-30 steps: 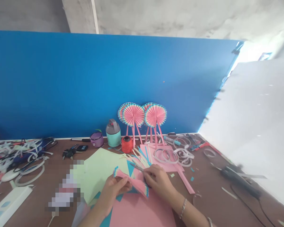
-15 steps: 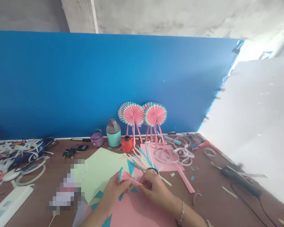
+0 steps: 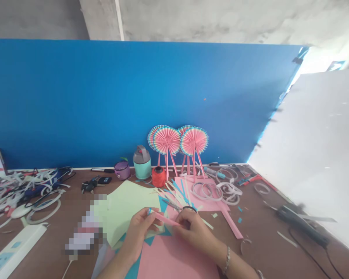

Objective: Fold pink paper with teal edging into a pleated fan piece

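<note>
Blue wall (image 3: 104,104) stands behind the brown desk (image 3: 264,244). The left hand (image 3: 141,225) pinches the blue end of one folded paper (image 3: 167,219), over some sheets (image 3: 177,257); the right hand (image 3: 192,228) grips and hides the other end. That hand also covers some of the scissors (image 3: 172,205). At left, a thing (image 3: 83,234) is too blurred to tell. Four fans (image 3: 167,140) stand by the wall, two partly hidden.

No text or label can be read.
</note>
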`<state>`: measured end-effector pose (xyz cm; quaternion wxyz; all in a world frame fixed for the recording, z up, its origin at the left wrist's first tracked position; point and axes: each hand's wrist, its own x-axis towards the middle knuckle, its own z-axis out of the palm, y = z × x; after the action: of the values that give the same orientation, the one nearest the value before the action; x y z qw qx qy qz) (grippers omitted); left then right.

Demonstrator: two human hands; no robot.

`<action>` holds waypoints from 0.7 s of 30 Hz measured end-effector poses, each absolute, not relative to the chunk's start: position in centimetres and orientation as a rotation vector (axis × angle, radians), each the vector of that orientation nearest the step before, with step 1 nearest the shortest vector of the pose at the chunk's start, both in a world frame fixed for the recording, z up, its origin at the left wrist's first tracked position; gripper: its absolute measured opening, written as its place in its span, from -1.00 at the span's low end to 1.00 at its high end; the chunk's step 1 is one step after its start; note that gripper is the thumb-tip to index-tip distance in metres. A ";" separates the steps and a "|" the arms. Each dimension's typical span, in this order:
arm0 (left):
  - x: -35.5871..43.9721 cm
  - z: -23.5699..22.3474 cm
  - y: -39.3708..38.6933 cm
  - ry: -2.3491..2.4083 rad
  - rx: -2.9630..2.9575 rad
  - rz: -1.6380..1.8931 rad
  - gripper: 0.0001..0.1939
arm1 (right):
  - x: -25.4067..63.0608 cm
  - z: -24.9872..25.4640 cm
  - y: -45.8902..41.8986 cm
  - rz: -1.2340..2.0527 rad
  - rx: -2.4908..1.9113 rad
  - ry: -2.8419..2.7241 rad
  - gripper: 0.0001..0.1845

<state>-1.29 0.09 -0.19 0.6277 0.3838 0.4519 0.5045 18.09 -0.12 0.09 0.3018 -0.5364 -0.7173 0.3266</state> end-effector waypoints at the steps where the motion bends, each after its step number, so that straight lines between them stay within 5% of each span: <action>1: -1.3 -0.2 0.1 1.030 0.866 1.162 -0.60 | 18.1 0.0 -0.1 0.869 -1.419 -1.891 -0.89; 11: -1.4 0.0 0.2 0.975 0.749 1.155 -0.54 | 18.5 -1.3 0.6 0.866 -1.350 -1.898 -0.70; 21: -1.5 0.2 0.6 1.109 0.727 1.284 -0.51 | 18.7 -1.3 0.7 0.926 -1.364 -1.880 -0.72</action>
<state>-1.53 0.56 0.21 0.6035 0.3141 0.4789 0.5547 18.74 0.73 -1.30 0.3150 -0.5177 -0.7137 0.3514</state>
